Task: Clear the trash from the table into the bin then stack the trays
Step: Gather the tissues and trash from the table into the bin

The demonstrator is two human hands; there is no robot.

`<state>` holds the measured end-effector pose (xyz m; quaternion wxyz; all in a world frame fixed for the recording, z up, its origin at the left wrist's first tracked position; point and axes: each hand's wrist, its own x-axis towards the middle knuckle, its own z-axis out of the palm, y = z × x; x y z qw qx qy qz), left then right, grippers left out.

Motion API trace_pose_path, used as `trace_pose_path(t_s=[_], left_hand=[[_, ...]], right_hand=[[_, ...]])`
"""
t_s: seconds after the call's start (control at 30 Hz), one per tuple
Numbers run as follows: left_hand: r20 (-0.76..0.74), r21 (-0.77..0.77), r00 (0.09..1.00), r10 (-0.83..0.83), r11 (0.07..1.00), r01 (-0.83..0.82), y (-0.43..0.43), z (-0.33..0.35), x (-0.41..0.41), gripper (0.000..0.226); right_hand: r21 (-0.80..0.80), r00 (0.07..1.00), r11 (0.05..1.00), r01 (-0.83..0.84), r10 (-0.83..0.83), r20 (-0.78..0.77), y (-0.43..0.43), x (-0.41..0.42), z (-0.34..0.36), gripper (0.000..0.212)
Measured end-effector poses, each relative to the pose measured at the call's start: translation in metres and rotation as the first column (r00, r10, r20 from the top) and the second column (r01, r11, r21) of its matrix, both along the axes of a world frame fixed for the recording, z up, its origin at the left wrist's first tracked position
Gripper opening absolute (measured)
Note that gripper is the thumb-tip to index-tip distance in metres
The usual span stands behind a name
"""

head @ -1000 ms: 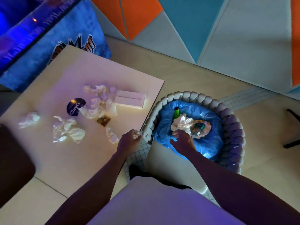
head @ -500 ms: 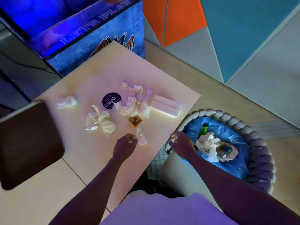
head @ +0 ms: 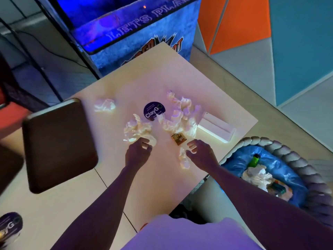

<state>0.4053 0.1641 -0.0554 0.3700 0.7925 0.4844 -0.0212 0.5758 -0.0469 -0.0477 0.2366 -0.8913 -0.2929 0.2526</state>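
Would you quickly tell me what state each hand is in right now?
Left hand: curled by a crumpled napkin; grip cannot be told.
Right hand: open, holding nothing.

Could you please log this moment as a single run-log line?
phase: clearing trash | left hand: at crumpled tissue, grip unclear | right hand: fingers relaxed beside small tissue | bin: holds trash

We read "ClayGo" on round dark sticker [head: 154, 111], just beyond left hand [head: 137, 152]. "LETS PLAY" on blue arcade cabinet [head: 137, 42], well beyond it. Partial "yG" on second sticker [head: 10, 226], far left of that hand.
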Motion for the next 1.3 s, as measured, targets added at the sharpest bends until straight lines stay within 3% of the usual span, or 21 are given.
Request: trace_pose_path(t_s=[0.3, 0.47, 0.7, 0.83, 1.0, 1.13, 1.3], left_hand=[[-0.009, 0.119, 0.997, -0.082, 0.990, 0.082, 0.052, -0.008, 0.001, 0.040], [-0.066, 0.220, 0.985, -0.157, 0.961, 0.167, 0.064, -0.018, 0.008, 0.069], [-0.197, 0.263, 0.954, -0.226, 0.925, 0.274, 0.076, -0.031, 0.013, 0.126], [-0.253, 0.257, 0.926, -0.281, 0.903, 0.344, 0.084, -0.037, 0.018, 0.144], [-0.315, 0.277, 0.886, -0.339, 0.860, 0.428, 0.093, -0.043, 0.020, 0.136], [-0.339, 0.291, 0.870, -0.357, 0.840, 0.458, 0.096, -0.044, 0.019, 0.101], [-0.257, 0.278, 0.905, -0.338, 0.872, 0.404, 0.096, -0.041, 0.016, 0.066]], right_hand=[[-0.034, 0.998, 0.997, -0.068, 0.068, 0.004, 0.060, 0.004, -0.005, 0.031], [-0.076, 0.994, 0.993, -0.093, 0.097, 0.045, 0.088, 0.013, -0.008, 0.031], [-0.147, 0.976, 0.971, -0.186, 0.200, 0.083, 0.129, 0.031, -0.021, 0.059], [-0.214, 0.955, 0.947, -0.238, 0.268, 0.126, 0.155, 0.032, -0.027, 0.066], [-0.300, 0.927, 0.907, -0.294, 0.347, 0.140, 0.176, 0.029, -0.033, 0.068], [-0.371, 0.913, 0.873, -0.318, 0.386, 0.127, 0.184, 0.024, -0.038, 0.066], [-0.399, 0.917, 0.861, -0.314, 0.384, 0.108, 0.179, 0.016, -0.041, 0.057]])
